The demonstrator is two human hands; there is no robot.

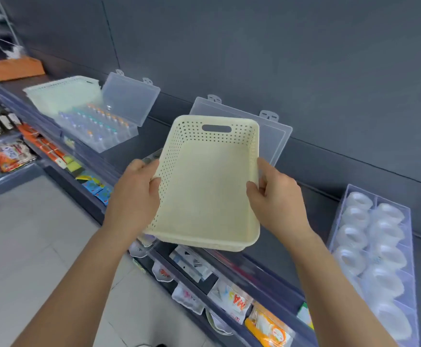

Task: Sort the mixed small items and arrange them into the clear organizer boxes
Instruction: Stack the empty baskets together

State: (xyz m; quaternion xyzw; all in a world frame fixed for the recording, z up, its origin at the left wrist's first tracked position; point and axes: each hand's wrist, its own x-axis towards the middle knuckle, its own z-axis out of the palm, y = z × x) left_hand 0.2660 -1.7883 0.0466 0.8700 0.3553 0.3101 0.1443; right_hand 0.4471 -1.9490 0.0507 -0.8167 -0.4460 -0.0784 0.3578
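An empty cream perforated basket (204, 191) is held up over the dark shelf top, tilted toward me. My left hand (135, 194) grips its left wall, thumb inside. My right hand (277, 199) grips its right wall. Behind the basket stands a clear organizer box (277, 136) with its lid up; the basket hides its inside. Further left, another clear organizer box (99, 128) with a raised lid holds several small bottles with coloured caps.
More cream baskets (59, 93) are stacked at the back left, beyond them an orange box (11, 68). A clear divided bin (374, 249) at the right holds several white rolls. Packets hang along the shelf front (229, 301) below. Grey wall behind.
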